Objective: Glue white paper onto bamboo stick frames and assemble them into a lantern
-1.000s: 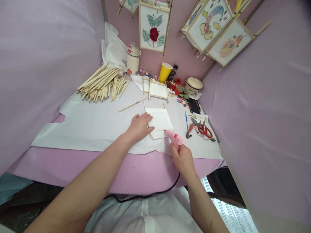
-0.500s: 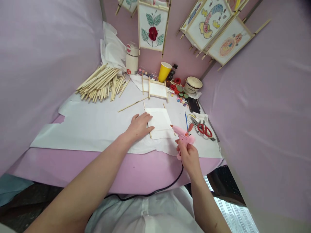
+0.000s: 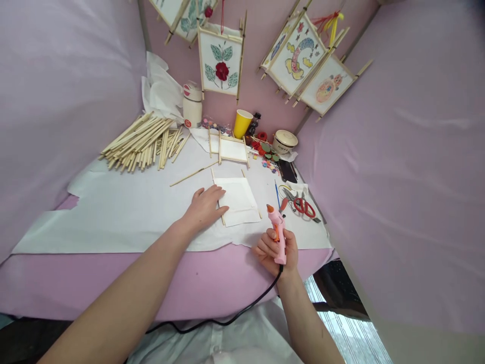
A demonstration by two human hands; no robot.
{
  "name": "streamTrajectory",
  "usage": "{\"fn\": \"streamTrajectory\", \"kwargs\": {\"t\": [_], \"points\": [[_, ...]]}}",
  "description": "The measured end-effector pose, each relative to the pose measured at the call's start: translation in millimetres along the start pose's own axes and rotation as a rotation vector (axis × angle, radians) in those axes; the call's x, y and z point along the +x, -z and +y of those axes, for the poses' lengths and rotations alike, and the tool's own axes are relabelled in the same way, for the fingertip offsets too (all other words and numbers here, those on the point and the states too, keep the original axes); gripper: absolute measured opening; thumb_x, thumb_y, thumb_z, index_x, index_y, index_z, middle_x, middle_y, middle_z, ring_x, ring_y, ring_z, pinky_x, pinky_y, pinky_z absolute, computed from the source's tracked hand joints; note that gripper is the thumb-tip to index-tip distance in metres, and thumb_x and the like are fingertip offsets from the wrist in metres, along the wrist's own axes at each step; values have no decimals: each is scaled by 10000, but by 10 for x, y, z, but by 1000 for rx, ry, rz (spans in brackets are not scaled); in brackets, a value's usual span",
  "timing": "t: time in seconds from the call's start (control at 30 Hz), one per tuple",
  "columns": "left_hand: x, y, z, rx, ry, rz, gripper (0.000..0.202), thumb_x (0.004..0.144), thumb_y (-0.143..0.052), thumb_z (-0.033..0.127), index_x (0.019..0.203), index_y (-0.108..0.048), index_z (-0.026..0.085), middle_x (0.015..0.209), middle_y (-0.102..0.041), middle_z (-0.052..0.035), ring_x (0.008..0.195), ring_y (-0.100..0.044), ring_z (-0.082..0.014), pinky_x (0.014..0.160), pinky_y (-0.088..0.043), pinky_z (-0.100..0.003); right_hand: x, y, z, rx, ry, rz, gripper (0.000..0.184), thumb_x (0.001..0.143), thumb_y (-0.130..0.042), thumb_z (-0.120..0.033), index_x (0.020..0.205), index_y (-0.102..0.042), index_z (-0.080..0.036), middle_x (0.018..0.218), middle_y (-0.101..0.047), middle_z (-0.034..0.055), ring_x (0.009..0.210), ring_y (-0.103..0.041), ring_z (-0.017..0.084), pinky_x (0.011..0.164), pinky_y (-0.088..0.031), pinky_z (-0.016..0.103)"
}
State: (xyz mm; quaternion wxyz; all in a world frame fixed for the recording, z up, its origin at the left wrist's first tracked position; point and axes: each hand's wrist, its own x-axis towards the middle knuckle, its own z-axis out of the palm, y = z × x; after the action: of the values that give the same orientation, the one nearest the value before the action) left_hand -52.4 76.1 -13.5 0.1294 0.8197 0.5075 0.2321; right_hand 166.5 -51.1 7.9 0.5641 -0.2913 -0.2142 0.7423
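Observation:
My left hand (image 3: 206, 206) lies with its fingers stretched over the left edge of a white paper sheet (image 3: 238, 199). Thin wooden sticks stick out around the sheet, a frame partly hidden under it. In my right hand (image 3: 278, 250) is a pink hot glue gun (image 3: 279, 235), held by its handle, its orange nozzle tipped upward and away from the sheet. From the handle a black cord (image 3: 242, 311) runs down and left across my lap. Beyond the sheet stands a small stick frame with white paper (image 3: 233, 150).
A large pile of wooden sticks (image 3: 140, 141) lies at the left. At the back are a white bottle (image 3: 192, 106), a yellow cup (image 3: 242, 124) and a lidded bowl (image 3: 285, 141). Red-handled scissors (image 3: 304, 207) and a phone (image 3: 288, 171) lie right. Decorated lanterns (image 3: 221, 60) hang above.
My right hand has turned the glue gun so its nozzle, formerly pointing left at the sheet, points upward and farther from it. My left hand stays on the sheet. The view has shifted.

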Motion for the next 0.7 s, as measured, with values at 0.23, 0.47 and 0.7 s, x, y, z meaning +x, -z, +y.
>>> {"fn": "streamTrajectory", "kwargs": {"t": [0.23,0.47,0.7], "points": [[3,-1,-6,9,3,-4,438,871,-524,366,1288,-535,231,1433,-518,-86,1383,-398,-257,1154,-243,-523,3,18,-4,54,-10,-6,263,782,-533,-414,666,-625,-197,471,-237,-91,441,-99,85,519,-236,251],[6,-10,-13,14,3,-12,452,875,-515,380,1301,-533,231,1434,-517,-73,1385,-392,-260,1162,-232,-503,33,50,29,32,10,-78,278,771,-574,-425,735,-697,-178,470,-271,-82,453,-177,77,539,-274,239],[5,3,-1,22,5,-19,447,877,-510,380,1298,-527,230,1436,-516,-72,1388,-387,-248,1164,-231,-499,56,55,128,-138,130,-9,257,769,-605,-413,769,-685,-169,496,-377,-53,467,-257,83,541,-295,243]]}}
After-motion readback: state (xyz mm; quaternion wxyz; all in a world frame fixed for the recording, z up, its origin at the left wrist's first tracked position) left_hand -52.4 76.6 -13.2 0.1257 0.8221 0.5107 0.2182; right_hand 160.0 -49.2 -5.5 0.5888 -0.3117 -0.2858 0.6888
